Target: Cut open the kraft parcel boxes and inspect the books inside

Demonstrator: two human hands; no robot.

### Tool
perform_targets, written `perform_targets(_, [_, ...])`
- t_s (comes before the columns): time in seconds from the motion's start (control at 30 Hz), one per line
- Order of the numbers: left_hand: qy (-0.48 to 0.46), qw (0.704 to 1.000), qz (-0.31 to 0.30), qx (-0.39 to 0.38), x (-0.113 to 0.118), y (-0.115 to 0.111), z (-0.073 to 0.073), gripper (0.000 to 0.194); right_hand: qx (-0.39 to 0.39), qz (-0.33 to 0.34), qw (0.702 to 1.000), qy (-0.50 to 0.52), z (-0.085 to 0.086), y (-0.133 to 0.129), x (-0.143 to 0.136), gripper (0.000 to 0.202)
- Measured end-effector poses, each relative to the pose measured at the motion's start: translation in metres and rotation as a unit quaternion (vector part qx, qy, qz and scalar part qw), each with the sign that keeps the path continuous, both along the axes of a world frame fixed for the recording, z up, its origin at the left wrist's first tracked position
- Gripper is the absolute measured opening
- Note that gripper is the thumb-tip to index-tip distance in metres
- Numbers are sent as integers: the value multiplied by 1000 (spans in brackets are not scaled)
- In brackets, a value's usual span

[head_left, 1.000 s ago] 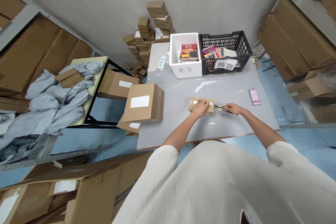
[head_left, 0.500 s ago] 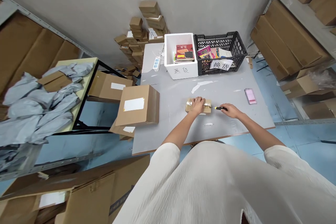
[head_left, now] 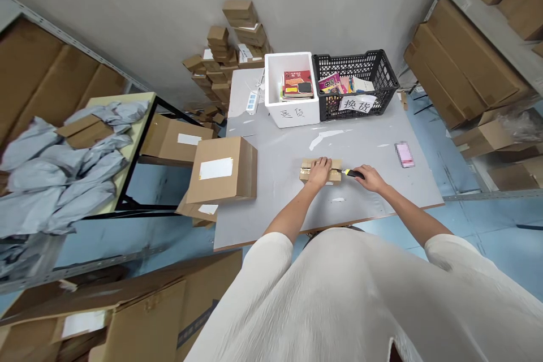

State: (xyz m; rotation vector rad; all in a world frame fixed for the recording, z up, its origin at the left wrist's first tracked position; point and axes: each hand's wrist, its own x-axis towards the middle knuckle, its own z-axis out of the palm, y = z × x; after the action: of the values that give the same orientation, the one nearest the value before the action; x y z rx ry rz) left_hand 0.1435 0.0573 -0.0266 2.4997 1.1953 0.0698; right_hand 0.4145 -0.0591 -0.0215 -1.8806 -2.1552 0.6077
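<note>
A small cardboard box (head_left: 306, 174) lies on the grey table in front of me. My left hand (head_left: 320, 171) rests over its top with the fingers close together, holding it down. A dark slit runs along the box's middle seam, and shiny tape shows beside it. In my right hand (head_left: 370, 178) is a black and yellow utility knife (head_left: 353, 173), gripped by its handle. The knife's tip is at the right end of the box, by the seam; how deep the blade sits I cannot tell.
Behind the small box stand a white foam bin (head_left: 293, 116) and a black plastic crate (head_left: 384, 87), both with books. A larger carton (head_left: 216, 181) is on the table's left side. A pink phone (head_left: 404, 154) lies right, a power strip (head_left: 253, 102) at the back.
The knife and my right hand have shifted slightly left, closer to the box's right end. The seam, taped and shiny before, now shows a dark slit. My left hand stays on the box.
</note>
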Motion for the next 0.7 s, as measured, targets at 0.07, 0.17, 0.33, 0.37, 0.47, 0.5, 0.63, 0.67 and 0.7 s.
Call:
perform_targets(0.07, [-3, 1000, 1, 1, 0, -1, -1, 51, 4, -8, 1000, -1, -3, -3, -1, 39])
perform_targets(0.17, [-15, 1000, 14, 3, -1, -2, -1, 51, 10, -22, 1000, 2, -3, -7, 1, 39])
perform_targets(0.33, [-27, 999, 27, 5, -1, -2, -1, 51, 41, -105, 994, 9, -2, -4, 17, 43])
perform_targets(0.37, [-25, 999, 28, 4, -1, -1, -1, 49, 41, -109, 993, 8, -2, -2, 21, 43])
perform_targets(0.47, [-18, 999, 29, -1, 0, -1, -1, 44, 24, -120, 992, 13, -5, 1, 29, 43])
perform_targets(0.5, [-15, 999, 29, -3, 0, -2, 0, 43, 17, -136, 990, 17, -7, 1, 30, 44])
perform_targets(0.63, [-4, 999, 33, -10, 0, -7, 4, 45, -24, -208, 978, 14, -20, 3, 28, 48])
perform_targets(0.67, [-3, 999, 37, -11, 0, -8, 5, 44, -40, -221, 974, 12, -24, 4, 27, 47])
perform_targets(0.7, [-1, 999, 42, -14, 0, -9, 7, 43, -58, -234, 970, 10, -28, 6, 27, 46])
